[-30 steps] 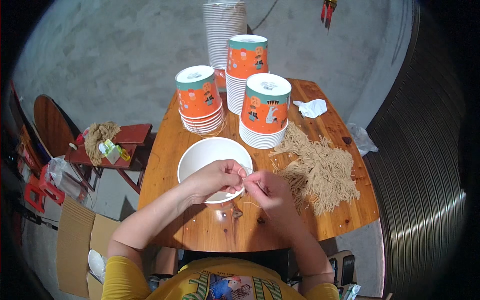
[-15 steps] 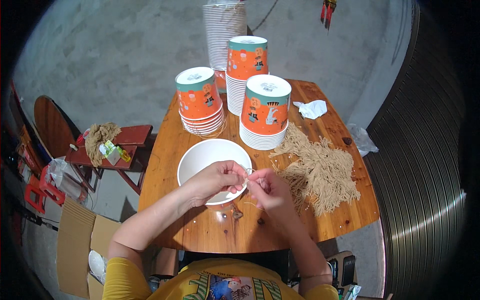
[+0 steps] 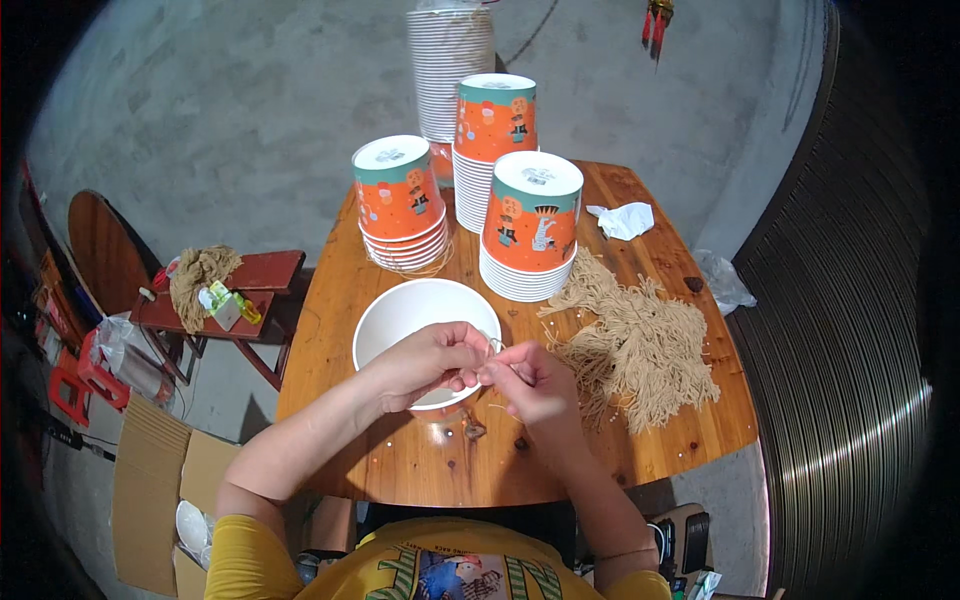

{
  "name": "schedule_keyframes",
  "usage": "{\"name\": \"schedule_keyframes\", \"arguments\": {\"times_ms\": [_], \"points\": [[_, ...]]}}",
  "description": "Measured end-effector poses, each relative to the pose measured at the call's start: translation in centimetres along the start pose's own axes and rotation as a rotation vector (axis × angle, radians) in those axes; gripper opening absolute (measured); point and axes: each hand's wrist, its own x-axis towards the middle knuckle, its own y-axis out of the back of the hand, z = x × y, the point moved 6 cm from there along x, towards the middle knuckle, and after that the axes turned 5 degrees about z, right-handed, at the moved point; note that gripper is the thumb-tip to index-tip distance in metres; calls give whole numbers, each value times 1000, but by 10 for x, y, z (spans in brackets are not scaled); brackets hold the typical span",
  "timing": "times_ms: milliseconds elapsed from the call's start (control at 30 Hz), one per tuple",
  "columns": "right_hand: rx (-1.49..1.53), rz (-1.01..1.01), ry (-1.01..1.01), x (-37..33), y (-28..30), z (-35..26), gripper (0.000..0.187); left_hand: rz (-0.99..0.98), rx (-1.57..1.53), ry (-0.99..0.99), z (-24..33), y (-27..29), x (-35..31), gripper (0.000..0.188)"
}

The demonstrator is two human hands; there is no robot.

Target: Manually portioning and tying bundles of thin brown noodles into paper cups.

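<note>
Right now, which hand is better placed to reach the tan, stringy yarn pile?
Probably the right hand: it is nearer to the tan, stringy yarn pile, while the left hand is farther away, over the round white bowl.

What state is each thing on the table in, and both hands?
Left hand: fingers pinched on a thin strand, above the bowl's near side
Right hand: pinched, meeting the left at the strand
White bowl: upright, partly hidden by the left hand
Three orange-and-green cup stacks: upside down, nested
Tan yarn: loose, spread in a heap
White tissue: crumpled
</note>
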Motion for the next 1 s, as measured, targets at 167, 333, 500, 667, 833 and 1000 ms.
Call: {"name": "schedule_keyframes", "arguments": {"times_ms": [167,333,500,667,833,1000], "points": [[17,-29,95,-2,-6,-2,6,0,-124,17,1,2,-4,12],[-259,7,417,0,-1,-9,11,-24,-212,14,-1,1,-3,15],[-341,52,482,2,4,-6,11,18,-157,-10,3,-1,-10,21],[-92,21,171,4,6,3,20,43,131,-120,6,0,-9,29],[-280,-46,374,13,7,-15,18,37,353,-344,17,-9,-15,38],[-383,-25,397,13,8,-18,12,15,448,-458,18,-11,-16,46]]}}
